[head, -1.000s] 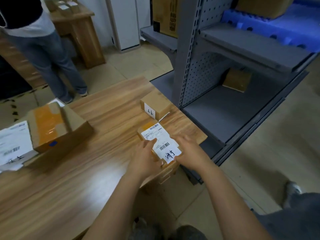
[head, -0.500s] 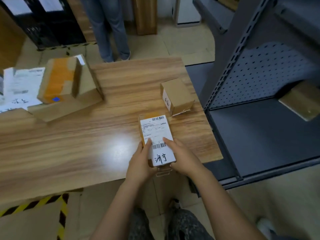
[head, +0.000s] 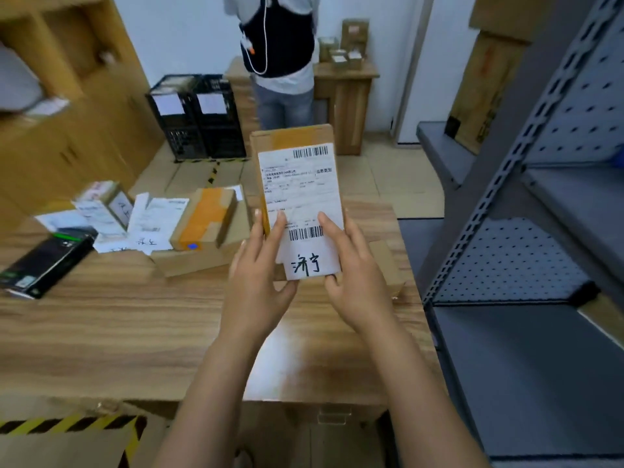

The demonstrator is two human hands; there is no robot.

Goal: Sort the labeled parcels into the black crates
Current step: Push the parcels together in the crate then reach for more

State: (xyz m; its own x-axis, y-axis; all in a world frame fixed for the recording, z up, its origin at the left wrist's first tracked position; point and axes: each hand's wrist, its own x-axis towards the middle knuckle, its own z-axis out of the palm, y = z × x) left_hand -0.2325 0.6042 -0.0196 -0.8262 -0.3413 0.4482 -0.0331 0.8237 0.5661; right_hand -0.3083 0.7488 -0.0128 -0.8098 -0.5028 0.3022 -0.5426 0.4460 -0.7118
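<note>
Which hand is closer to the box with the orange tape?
Left. The left hand is just right of the orange-taped box; the right hand is farther right, across the held parcel.

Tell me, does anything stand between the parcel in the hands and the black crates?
Yes. The wooden table with the orange-taped box lies between the parcel, held by the left hand and right hand, and the black crates. A second person stands beside them.

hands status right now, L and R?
Left hand: holding the labeled parcel, thumb on its front and fingers at its left edge.
Right hand: holding the same parcel at its lower right, thumb on the label.
</note>
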